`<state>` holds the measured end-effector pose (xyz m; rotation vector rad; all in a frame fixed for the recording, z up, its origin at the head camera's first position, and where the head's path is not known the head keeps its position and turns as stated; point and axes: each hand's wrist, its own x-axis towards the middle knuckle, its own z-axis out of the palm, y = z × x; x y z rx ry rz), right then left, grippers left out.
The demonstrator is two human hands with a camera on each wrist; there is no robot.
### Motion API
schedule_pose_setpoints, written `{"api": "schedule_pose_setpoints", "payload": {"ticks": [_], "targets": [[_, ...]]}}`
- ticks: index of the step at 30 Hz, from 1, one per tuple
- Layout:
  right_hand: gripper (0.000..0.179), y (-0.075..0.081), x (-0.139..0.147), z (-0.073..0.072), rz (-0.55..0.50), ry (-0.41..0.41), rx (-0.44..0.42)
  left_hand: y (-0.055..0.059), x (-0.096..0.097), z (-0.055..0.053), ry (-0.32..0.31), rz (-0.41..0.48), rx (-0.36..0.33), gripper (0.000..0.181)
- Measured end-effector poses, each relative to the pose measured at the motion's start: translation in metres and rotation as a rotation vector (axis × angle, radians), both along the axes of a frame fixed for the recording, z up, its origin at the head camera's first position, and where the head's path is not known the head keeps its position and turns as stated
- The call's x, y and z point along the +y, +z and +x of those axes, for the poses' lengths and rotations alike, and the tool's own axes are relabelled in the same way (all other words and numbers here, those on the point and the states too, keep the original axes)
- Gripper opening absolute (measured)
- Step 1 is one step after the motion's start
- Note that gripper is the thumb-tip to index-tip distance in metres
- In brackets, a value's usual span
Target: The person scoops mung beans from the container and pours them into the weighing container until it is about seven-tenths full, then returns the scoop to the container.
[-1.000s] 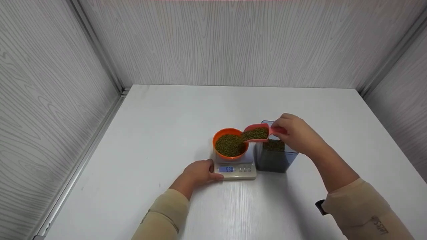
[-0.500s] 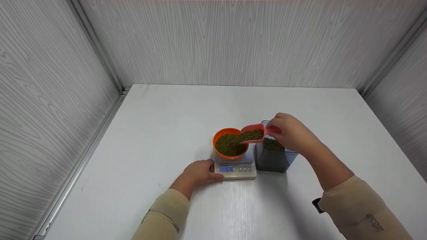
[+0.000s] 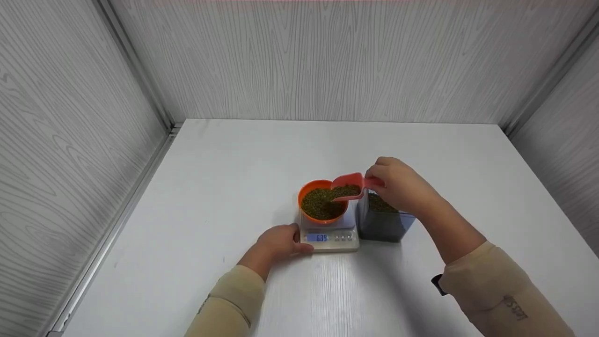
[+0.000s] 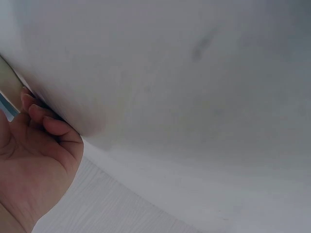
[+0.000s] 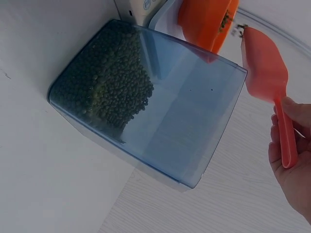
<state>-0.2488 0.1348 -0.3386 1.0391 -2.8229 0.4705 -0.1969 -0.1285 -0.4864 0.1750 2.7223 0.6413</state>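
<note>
An orange bowl [image 3: 311, 186] of green mung beans [image 3: 318, 205] stands on a white kitchen scale [image 3: 344, 246] with a lit display. My left hand [image 3: 280, 241] grips the scale's left front corner, thumb along the front edge; in the left wrist view its fingers curl against the scale's side. The handle of a red scoop [image 3: 347, 179] is pinched in my right hand [image 3: 400, 183]. The scoop tilts over the bowl's right rim, part full, and beans fall from its lip in the right wrist view. Below that hand, a clear bluish bin [image 5: 194, 126] holds more beans.
The bin stands close against the scale's right side. Pale wood-grain panels [image 3: 299, 61] rise behind the white table [image 3: 224, 178] and on both sides.
My right hand and the scoop have shifted left, further over the bowl. Fewer beans lie in the scoop, and the number on the scale has risen. My left hand has stayed put.
</note>
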Motion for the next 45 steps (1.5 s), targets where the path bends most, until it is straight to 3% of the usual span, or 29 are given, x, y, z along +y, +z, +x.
{"api": "schedule_pose_setpoints", "payload": {"ticks": [19,28,35,40,45], "targets": [[0.01,0.006,-0.015,-0.001,0.007,0.044,0.069,0.003,0.001,0.0,0.022,0.012,-0.008,0.041],[0.009,0.006,-0.011,0.0,0.019,0.039,0.117,0.002,-0.001,0.0,0.002,0.019,0.001,0.043],[0.013,0.009,0.001,0.001,0.014,-0.004,0.085,0.0,0.002,0.002,0.018,0.032,-0.005,0.043],[0.014,0.015,0.019,0.0,-0.042,-0.001,0.129,-0.003,0.002,0.0,-0.008,0.007,0.027,0.043],[0.017,0.029,0.039,0.001,-0.037,-0.084,0.09,-0.002,-0.001,0.0,0.002,0.014,0.017,0.043]]}}
